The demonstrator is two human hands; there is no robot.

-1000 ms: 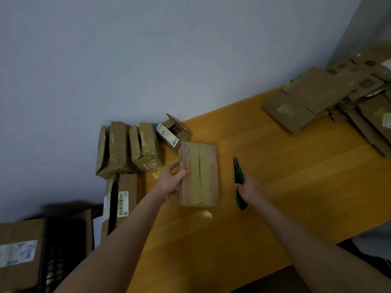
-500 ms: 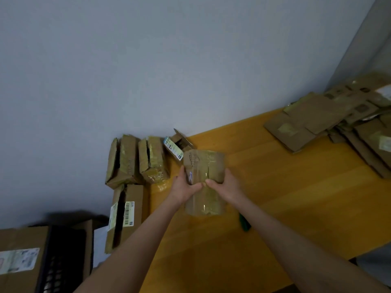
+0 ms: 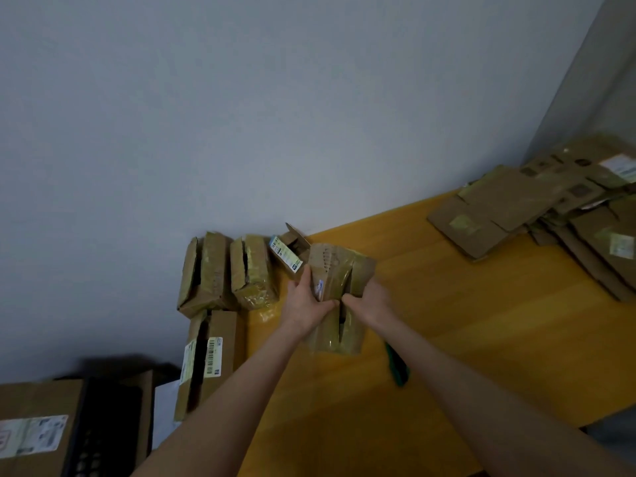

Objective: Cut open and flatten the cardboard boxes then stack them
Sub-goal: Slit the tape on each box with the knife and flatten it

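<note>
Both hands close together, left hand (image 3: 304, 304) and right hand (image 3: 370, 302), fingers curled round the split seam of one taped box (image 3: 339, 266), held upright over the worktop (image 3: 481, 321). Just right, one green knife (image 3: 397, 368), lying untouched. Left, four more boxes (image 3: 206, 270) beside the wall. Far right, one pile of flattened cardboard (image 3: 499, 208).

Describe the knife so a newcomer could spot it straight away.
Start at the yellow wooden table. Toward its near edge, beside the box that the left hand and right hand grip, lies the knife, just left of the right forearm. It is the only dark green thing; its neighbours are brown cardboard.
</note>
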